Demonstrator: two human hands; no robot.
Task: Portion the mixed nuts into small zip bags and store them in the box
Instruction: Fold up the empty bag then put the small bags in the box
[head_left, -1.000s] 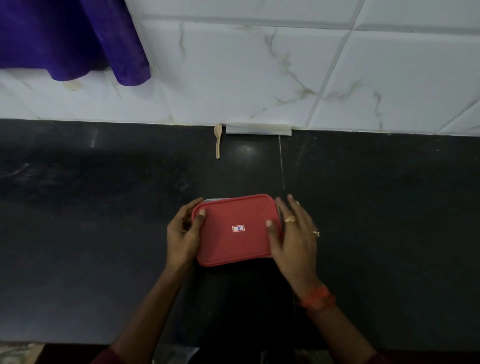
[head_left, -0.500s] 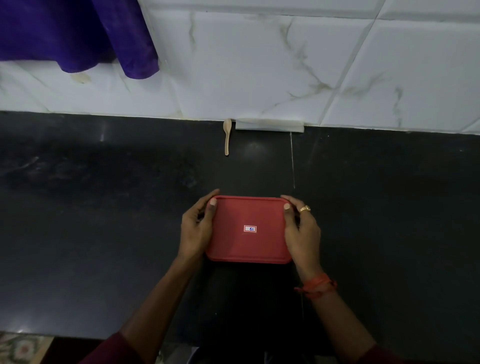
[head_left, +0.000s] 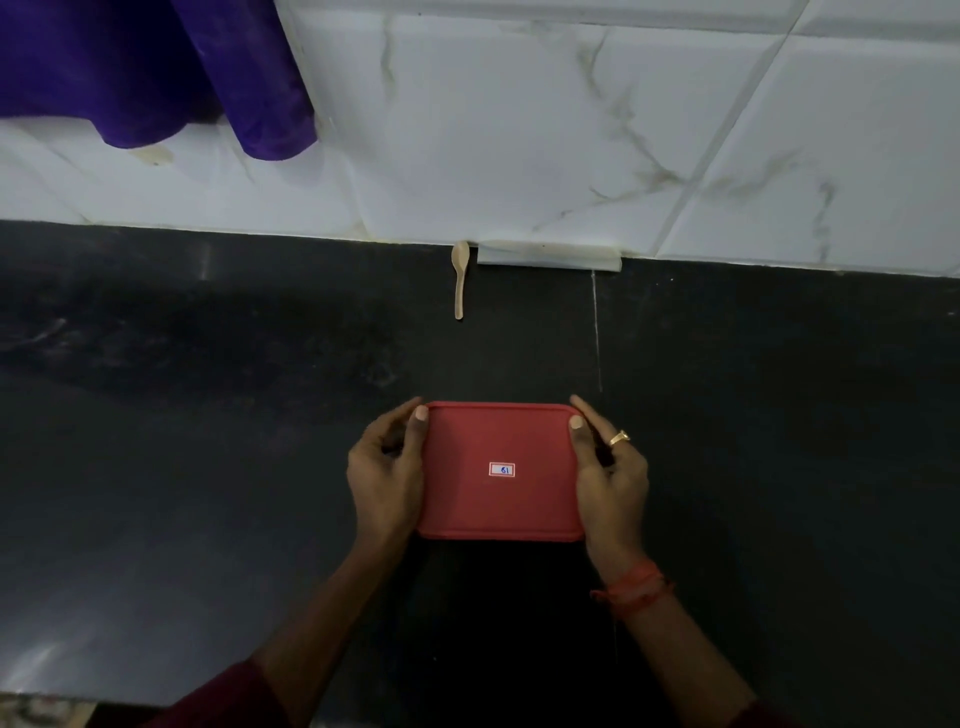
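Note:
A red rectangular box (head_left: 498, 499) with its lid on and a small white label in the middle sits on the black counter (head_left: 208, 467), straight in front of me. My left hand (head_left: 387, 473) grips its left side, thumb on the lid's far left corner. My right hand (head_left: 610, 473), with a ring, grips the right side, thumb on the far right corner. The box's contents are hidden under the lid. No nuts or zip bags show.
A small wooden spoon (head_left: 460, 278) lies by the back wall. Beside it a flat pale strip (head_left: 548, 257) lies along the foot of the white tiled wall. Purple cloth (head_left: 156, 67) hangs at the top left.
The tilted box has been squared up and now lies level. Both hands have shifted from its top to its two short sides.

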